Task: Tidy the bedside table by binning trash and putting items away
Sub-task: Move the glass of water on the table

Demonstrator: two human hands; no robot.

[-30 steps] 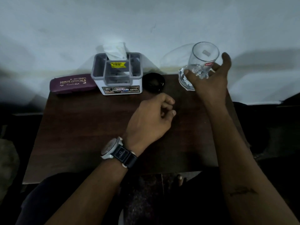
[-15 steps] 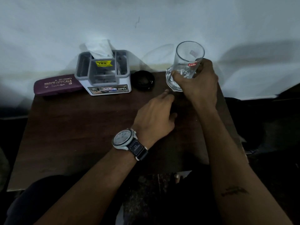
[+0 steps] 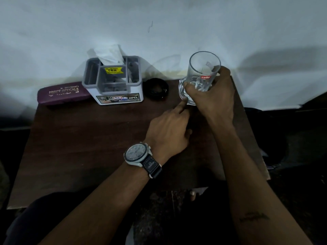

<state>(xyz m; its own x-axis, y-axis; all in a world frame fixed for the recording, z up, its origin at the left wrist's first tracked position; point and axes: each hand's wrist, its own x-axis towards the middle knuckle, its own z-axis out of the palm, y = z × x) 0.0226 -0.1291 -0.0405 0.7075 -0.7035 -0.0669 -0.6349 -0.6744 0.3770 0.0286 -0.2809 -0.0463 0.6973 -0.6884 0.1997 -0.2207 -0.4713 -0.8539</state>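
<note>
A clear drinking glass [image 3: 203,68] with a red label stands tilted at the back right of the dark wooden bedside table [image 3: 85,142]. My right hand [image 3: 214,98] is wrapped around its lower half. My left hand [image 3: 169,131], with a wristwatch, hovers over the table just left of the glass, its index finger stretched out and touching the glass base. The left hand holds nothing. A grey and white organizer box [image 3: 115,82] holds a white tissue [image 3: 109,53]. A maroon spectacle case [image 3: 62,93] lies to its left.
A small round black object [image 3: 155,87] sits between the organizer and the glass. A white wall [image 3: 159,29] runs right behind the table. Dark floor lies below the table's front and right edges, with a toe visible at the front edge.
My right hand closed around the glass and drew it slightly nearer. My left hand moved forward and extended its index finger to the glass base. The camera shifted a little.
</note>
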